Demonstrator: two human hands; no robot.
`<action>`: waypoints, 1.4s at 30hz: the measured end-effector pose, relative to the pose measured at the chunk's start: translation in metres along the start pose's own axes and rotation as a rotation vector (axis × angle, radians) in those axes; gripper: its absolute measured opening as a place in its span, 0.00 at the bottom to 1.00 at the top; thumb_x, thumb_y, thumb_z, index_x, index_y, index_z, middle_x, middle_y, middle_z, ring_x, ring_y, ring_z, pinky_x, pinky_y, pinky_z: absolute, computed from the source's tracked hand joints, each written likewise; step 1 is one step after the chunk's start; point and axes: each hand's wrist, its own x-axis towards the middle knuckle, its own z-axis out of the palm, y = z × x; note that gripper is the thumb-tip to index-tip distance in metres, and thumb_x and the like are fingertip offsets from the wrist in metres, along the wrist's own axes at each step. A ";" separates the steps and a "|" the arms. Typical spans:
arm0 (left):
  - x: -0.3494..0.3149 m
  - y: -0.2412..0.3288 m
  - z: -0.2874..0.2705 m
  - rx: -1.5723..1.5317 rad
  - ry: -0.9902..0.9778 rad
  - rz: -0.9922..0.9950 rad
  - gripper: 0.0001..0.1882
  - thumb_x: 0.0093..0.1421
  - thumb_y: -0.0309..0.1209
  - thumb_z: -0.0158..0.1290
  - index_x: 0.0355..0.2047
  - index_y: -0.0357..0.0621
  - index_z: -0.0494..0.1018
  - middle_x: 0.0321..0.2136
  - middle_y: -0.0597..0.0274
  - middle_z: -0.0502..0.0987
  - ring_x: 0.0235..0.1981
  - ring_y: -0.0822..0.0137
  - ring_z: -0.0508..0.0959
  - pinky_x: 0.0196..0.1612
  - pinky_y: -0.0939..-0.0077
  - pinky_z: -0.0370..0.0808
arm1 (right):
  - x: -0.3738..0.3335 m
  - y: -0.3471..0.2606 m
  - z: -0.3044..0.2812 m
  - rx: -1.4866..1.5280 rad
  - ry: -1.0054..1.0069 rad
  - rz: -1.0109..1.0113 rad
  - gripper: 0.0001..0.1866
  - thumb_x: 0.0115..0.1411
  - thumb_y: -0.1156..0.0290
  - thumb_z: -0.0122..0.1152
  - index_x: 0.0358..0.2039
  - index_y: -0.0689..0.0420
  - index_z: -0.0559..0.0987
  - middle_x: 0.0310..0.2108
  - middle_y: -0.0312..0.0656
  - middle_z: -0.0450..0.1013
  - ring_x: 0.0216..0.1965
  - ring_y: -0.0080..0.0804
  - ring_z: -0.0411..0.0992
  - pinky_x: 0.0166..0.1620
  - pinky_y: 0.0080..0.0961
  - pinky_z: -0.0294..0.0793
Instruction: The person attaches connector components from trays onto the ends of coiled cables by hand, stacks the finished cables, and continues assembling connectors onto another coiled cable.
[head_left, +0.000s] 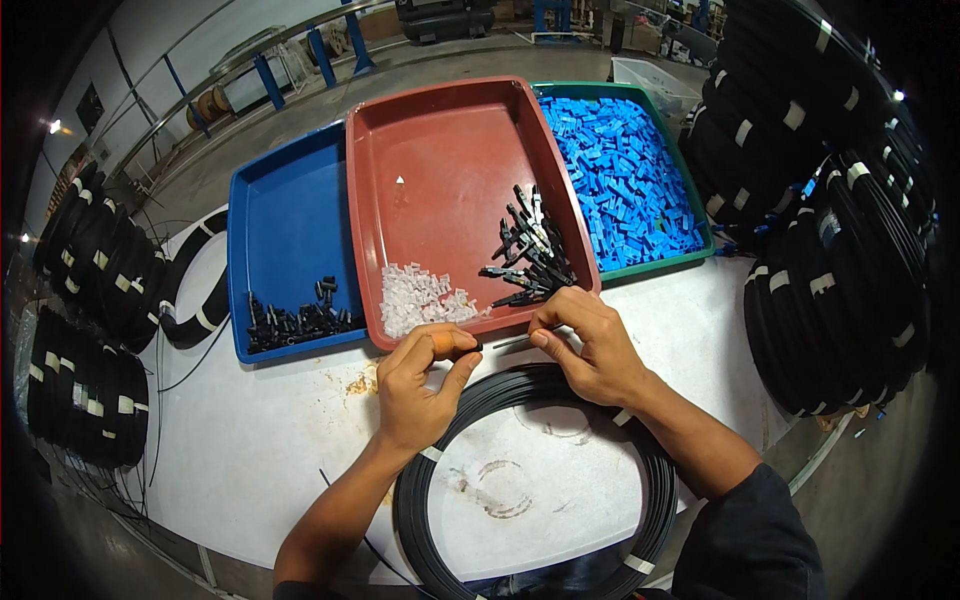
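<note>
Black cable coil: fitting a small piece to the cable end

Coil location: the ring of thin black cable (pixel 413 505), banded with white tape, lies on the white tabletop (pixel 250 430) beneath the forearms.

Right hand (pixel 590 345): grip narrow, thumb and forefinger pinching a thin, dark cable end (pixel 512 343) that points left.

Left hand (pixel 420 390): grip narrow, closed on a small black piece (pixel 477 347). Fingertips hide most of it, so its exact type cannot be confirmed.

Supply: the red rectangular plastic tray (pixel 440 150) contains translucent white fittings (pixel 420 300) and slender black connectors (pixel 530 250). The blue plastic tray (pixel 236 260) contains short black tubular parts (pixel 300 325); the green plastic tray (pixel 700 180) contains bright blue clips (pixel 620 180).

Step in hand (judged): mating the piece with the cable end; the two appear just apart.

Next move: align both on one axis, support the cable close behind its tip, and advance without bending it.
</note>
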 end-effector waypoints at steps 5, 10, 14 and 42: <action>0.005 0.004 0.002 0.086 0.002 0.124 0.10 0.56 0.15 0.64 0.38 0.33 0.78 0.41 0.54 0.79 0.40 0.68 0.81 0.45 0.77 0.79 | -0.003 0.001 -0.002 -0.022 -0.017 0.020 0.04 0.61 0.75 0.64 0.34 0.59 0.77 0.30 0.42 0.73 0.35 0.40 0.71 0.42 0.36 0.64; 0.007 0.008 0.002 0.087 0.016 0.138 0.09 0.55 0.16 0.65 0.36 0.34 0.79 0.38 0.54 0.80 0.40 0.65 0.82 0.44 0.75 0.78 | -0.001 0.003 0.001 -0.002 -0.016 0.014 0.04 0.60 0.75 0.65 0.32 0.59 0.77 0.29 0.43 0.73 0.34 0.42 0.71 0.41 0.37 0.65; 0.007 0.009 -0.003 0.101 0.003 0.156 0.09 0.54 0.18 0.65 0.36 0.37 0.80 0.37 0.54 0.81 0.38 0.63 0.83 0.43 0.72 0.79 | 0.002 -0.003 0.004 -0.025 -0.038 0.000 0.04 0.59 0.76 0.65 0.31 0.59 0.77 0.29 0.44 0.72 0.34 0.44 0.71 0.40 0.38 0.66; 0.041 -0.069 -0.259 0.978 -0.294 0.181 0.12 0.56 0.28 0.64 0.42 0.47 0.84 0.40 0.68 0.84 0.48 0.64 0.78 0.56 0.67 0.68 | 0.006 -0.019 0.014 -0.302 -0.322 -0.247 0.16 0.43 0.82 0.71 0.33 0.53 0.79 0.35 0.37 0.74 0.33 0.38 0.70 0.41 0.35 0.65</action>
